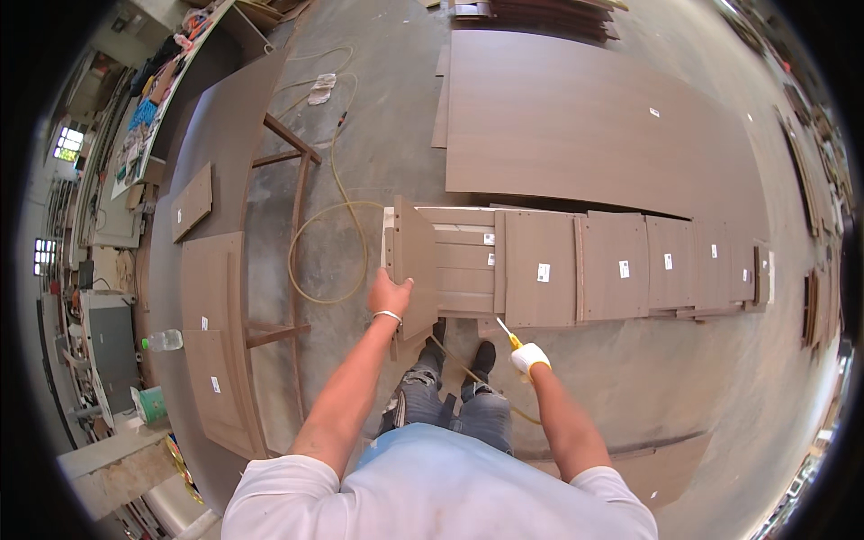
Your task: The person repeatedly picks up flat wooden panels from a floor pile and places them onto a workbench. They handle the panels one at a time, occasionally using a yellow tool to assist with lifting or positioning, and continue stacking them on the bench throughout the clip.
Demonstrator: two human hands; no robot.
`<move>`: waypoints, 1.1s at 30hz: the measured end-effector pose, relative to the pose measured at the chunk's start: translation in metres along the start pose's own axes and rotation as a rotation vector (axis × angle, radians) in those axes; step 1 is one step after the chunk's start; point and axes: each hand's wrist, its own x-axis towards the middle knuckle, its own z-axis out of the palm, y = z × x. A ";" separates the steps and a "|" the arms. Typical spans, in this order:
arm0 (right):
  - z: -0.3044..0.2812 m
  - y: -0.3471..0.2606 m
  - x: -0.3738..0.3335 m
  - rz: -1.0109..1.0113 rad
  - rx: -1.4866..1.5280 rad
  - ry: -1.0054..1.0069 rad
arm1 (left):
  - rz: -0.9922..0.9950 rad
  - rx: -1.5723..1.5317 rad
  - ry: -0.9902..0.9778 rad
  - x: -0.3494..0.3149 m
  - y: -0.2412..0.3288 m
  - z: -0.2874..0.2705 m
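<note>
Concrete floor (396, 135) spreads beneath everything, giving the sheet material a broad flat base. On it, beyond the work, lies a large brown panel (585, 117), face up, probably laid flat because it is too big to stand without support. To the person's left, a long brown work surface (216, 144) carries loose boards, raised perhaps for easy reach. A row of smaller panels (616, 292) runs rightward from in front of the person, each overlapping its neighbour, which seems to leave every edge free to pick up. Clear of most of this, a yellowish hose (335, 166) loops on the floor.

At the row's left end is the held board (418, 270), raised at a slant. The left hand (390, 295), bare, is clamped on its near left edge, apparently steadying it. The right hand (531, 357), in a white glove that likely guards the skin, is closed around a yellow-handled tool (516, 342), its thin tip pointing up and left, apart from the board. White labels (544, 272) face upward, presumably so they can be read.
</note>
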 end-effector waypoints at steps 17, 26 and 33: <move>0.036 0.042 -0.039 -0.106 -0.179 0.070 | 0.443 0.391 -0.123 -0.024 0.072 -0.041; 0.003 0.016 -0.094 -0.321 0.106 0.014 | 0.765 0.396 -0.237 -0.019 0.048 0.028; -0.090 -0.018 -0.135 -0.278 -0.138 0.152 | 0.947 0.485 -0.216 -0.034 -0.009 0.055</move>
